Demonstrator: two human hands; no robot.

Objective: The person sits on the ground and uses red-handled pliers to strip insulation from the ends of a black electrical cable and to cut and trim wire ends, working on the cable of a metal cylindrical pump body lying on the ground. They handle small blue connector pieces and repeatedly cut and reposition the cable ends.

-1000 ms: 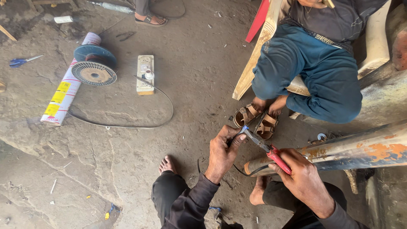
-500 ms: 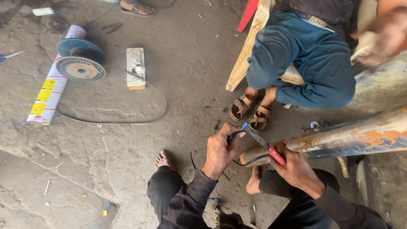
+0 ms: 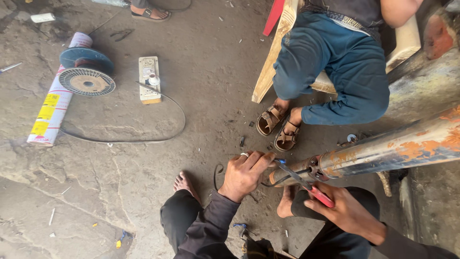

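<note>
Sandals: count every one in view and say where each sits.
3. Two brown sandals on the seated person's feet near the pipe end; one on a foot at the top edge. Others may be hidden.

Rough, dusty concrete floor (image 3: 120,182). Well away from the grip, up and left: a wire spool (image 3: 86,76) against a white roll (image 3: 53,98), a socket board (image 3: 149,79) nearby, its black cable (image 3: 143,139) looping over the floor.

I am seeing one package only: a long white cylindrical wrapper (image 3: 52,103) with pink stripes and yellow rectangular labels (image 3: 48,105), lying on the floor at ten o'clock from me, beside a wire spool (image 3: 86,81).
</note>
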